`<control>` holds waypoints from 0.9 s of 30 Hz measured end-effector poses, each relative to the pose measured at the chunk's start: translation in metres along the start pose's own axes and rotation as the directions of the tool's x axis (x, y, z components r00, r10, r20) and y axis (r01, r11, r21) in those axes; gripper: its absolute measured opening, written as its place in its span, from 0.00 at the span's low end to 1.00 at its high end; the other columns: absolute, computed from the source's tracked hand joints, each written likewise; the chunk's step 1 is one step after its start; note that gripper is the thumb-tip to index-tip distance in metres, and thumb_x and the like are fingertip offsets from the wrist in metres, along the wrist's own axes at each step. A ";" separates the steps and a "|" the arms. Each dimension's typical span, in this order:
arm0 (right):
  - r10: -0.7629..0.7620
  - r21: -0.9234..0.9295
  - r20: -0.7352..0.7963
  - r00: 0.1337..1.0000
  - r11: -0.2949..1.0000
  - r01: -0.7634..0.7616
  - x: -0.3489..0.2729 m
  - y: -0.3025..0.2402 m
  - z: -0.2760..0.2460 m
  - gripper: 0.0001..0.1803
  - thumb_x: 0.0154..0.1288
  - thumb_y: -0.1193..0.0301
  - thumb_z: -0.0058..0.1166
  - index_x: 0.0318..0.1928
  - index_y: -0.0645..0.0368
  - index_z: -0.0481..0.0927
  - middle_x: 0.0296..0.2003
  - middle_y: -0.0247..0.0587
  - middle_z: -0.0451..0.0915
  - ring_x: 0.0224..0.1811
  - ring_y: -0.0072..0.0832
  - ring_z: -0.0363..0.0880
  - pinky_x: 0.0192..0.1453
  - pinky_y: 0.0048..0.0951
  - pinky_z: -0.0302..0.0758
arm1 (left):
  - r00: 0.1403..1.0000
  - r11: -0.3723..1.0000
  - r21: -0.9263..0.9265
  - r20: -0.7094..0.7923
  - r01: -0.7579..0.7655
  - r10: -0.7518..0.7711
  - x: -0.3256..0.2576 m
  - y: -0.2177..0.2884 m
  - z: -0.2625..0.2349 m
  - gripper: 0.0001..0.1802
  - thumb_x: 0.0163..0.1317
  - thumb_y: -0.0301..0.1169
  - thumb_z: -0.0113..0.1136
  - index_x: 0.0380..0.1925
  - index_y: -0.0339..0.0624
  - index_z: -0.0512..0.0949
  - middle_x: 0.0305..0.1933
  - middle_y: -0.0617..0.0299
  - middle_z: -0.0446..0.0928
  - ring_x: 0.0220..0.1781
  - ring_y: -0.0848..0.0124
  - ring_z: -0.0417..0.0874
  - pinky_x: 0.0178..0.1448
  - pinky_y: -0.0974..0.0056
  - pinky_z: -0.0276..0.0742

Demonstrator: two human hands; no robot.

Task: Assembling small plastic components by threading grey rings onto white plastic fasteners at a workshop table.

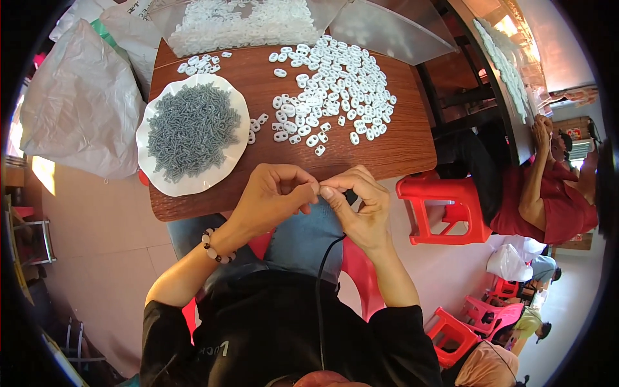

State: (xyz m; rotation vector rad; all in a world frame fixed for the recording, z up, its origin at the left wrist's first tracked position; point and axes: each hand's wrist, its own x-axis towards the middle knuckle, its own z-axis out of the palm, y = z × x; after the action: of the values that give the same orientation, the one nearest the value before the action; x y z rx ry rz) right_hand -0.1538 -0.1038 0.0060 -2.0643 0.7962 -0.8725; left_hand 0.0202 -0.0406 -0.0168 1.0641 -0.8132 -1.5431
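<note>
My left hand (274, 193) and my right hand (361, 200) meet at the near edge of a brown wooden table (400, 151). Their fingertips pinch together on a small white plastic piece (317, 188), mostly hidden by the fingers. A beaded bracelet (216, 248) is on my left wrist. Just beyond my hands lies a spread of several small white plastic pieces (335, 84). A white scalloped plate (225, 158) heaped with small grey screws (190, 129) stands at the table's left.
A clear plastic bag (387, 29) with more white pieces lies at the table's far edge. White bags (77, 103) sit to the left. A red plastic stool (442, 209) stands to the right, near a person in a red shirt (548, 206).
</note>
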 end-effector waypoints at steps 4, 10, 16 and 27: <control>-0.204 -0.106 -0.043 0.978 0.974 0.198 0.001 -0.001 -0.002 0.06 0.52 0.80 0.66 0.33 0.60 0.84 0.29 0.37 0.81 0.31 0.28 0.75 0.36 0.26 0.71 | 0.997 0.981 -0.176 0.008 0.082 -0.082 -0.004 0.005 -0.002 0.09 0.63 0.32 0.63 0.35 0.37 0.82 0.30 0.62 0.82 0.28 0.80 0.79 0.32 0.76 0.75; -0.351 -0.159 -0.005 0.936 0.925 0.346 0.001 0.004 0.004 0.09 0.48 0.81 0.66 0.33 0.60 0.84 0.29 0.38 0.81 0.31 0.31 0.76 0.35 0.28 0.72 | 0.986 0.969 -0.186 0.049 0.164 -0.158 -0.014 0.001 -0.011 0.12 0.64 0.36 0.64 0.37 0.37 0.82 0.33 0.62 0.82 0.29 0.80 0.79 0.35 0.76 0.75; -0.085 -0.242 -0.001 0.996 0.967 0.082 0.018 0.016 0.004 0.06 0.53 0.75 0.65 0.34 0.61 0.84 0.29 0.40 0.82 0.32 0.34 0.77 0.38 0.31 0.73 | 0.986 0.993 -0.100 -0.151 0.062 -0.077 -0.027 -0.004 -0.011 0.10 0.65 0.34 0.62 0.36 0.36 0.80 0.31 0.63 0.80 0.29 0.81 0.78 0.34 0.76 0.74; 0.095 -0.538 -0.067 0.993 0.835 -0.116 0.035 0.024 0.020 0.07 0.56 0.70 0.64 0.35 0.58 0.82 0.31 0.40 0.79 0.40 0.37 0.74 0.45 0.35 0.72 | 0.976 0.999 0.008 -0.215 -0.044 0.045 -0.035 -0.006 -0.017 0.10 0.66 0.31 0.61 0.37 0.33 0.79 0.31 0.65 0.80 0.29 0.82 0.77 0.34 0.76 0.73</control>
State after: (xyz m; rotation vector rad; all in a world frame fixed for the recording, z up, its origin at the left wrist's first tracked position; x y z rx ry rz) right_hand -0.1242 -0.1357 -0.0121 -2.4607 1.2842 -0.6723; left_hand 0.0360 -0.0047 -0.0211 1.1844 -0.6851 -1.3613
